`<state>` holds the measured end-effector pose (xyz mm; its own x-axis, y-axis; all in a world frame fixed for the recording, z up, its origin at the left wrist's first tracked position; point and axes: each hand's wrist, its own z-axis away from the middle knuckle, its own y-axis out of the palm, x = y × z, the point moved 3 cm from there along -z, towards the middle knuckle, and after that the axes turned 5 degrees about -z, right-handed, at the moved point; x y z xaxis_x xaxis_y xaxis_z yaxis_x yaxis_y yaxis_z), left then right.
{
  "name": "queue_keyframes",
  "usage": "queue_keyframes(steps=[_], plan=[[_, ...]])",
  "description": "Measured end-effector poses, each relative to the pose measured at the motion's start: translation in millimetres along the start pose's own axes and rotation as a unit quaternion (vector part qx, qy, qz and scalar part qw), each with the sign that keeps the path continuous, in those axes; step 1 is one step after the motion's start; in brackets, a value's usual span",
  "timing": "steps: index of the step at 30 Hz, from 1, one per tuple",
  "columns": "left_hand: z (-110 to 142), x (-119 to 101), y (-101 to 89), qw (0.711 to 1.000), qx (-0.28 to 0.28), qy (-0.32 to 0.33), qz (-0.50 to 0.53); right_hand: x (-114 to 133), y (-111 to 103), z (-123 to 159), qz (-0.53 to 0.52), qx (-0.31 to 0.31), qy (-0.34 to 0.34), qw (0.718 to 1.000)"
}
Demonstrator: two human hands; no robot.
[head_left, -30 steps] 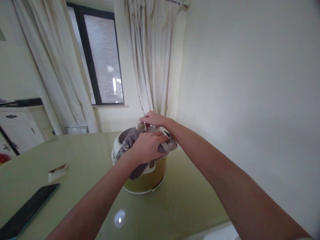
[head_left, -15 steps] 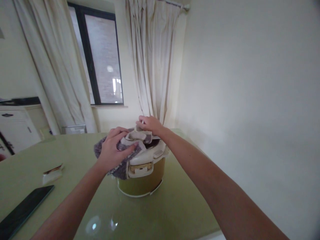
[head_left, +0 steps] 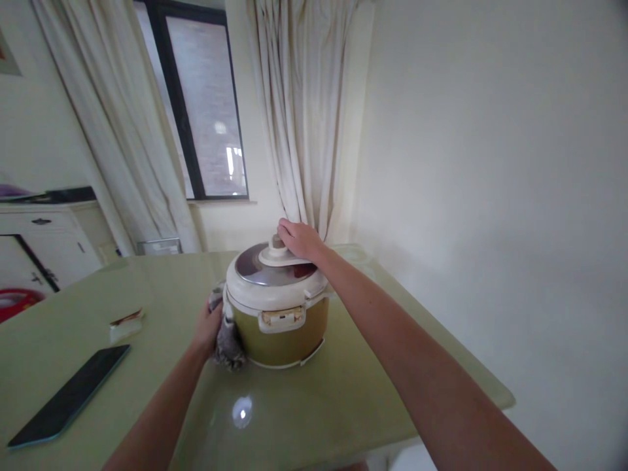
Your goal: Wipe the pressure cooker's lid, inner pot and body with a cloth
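Observation:
A pressure cooker [head_left: 279,333] with a gold-green body and a white-rimmed, shiny lid [head_left: 260,271] stands upright on the green table [head_left: 363,399]. My right hand [head_left: 301,241] is closed around the knob [head_left: 278,242] on top of the lid. At the cooker's left side, my left hand [head_left: 210,327] grips a grey and white cloth [head_left: 228,343], which lies against the wall of the pot. The fingers of that hand are partly hidden behind the cloth.
On the left of the table lie a dark flat tablet-like slab [head_left: 71,392] and a small pale packet [head_left: 126,326]. A white cabinet [head_left: 53,242] and a red basin [head_left: 17,302] are beyond the left edge. A wall [head_left: 490,196] borders the right side.
My left hand has moved the cloth from the top of the lid down to the cooker's left side. My right hand has stayed at the knob. The view has shifted slightly.

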<state>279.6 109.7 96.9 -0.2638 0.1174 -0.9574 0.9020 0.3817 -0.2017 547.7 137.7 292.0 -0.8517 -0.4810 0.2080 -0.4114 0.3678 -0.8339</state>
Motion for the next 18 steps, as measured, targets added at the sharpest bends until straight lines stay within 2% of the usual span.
queue_keyframes(steps=[2,4,7,11,13,16,18], plan=[[19.4,17.6,0.6,1.0,-0.021,-0.016,-0.001,-0.8,0.6,-0.5,-0.006,0.001,0.004,1.0],[32.8,22.7,1.9,0.999,-0.045,-0.018,0.004,-1.6,0.9,-1.0,-0.014,0.002,0.006,1.0],[45.7,5.5,2.1,0.995,-0.098,0.024,-0.001,-2.4,0.8,-1.3,-0.026,0.001,0.003,1.0],[62.0,-54.5,-4.8,0.961,-0.225,0.157,-0.028,-2.6,1.9,-1.6,-0.034,0.0,-0.003,0.999],[66.0,-91.2,-6.7,0.941,-0.256,0.216,-0.046,-2.7,3.5,-2.2,-0.036,-0.001,-0.004,0.999],[62.4,-142.2,-4.1,0.921,-0.26,0.285,-0.057,-4.9,6.7,-3.8,-0.036,-0.002,-0.009,0.999],[55.6,-168.9,4.4,0.918,-0.195,0.338,-0.076,-8.6,9.0,-4.6,-0.034,0.004,-0.018,0.999]])
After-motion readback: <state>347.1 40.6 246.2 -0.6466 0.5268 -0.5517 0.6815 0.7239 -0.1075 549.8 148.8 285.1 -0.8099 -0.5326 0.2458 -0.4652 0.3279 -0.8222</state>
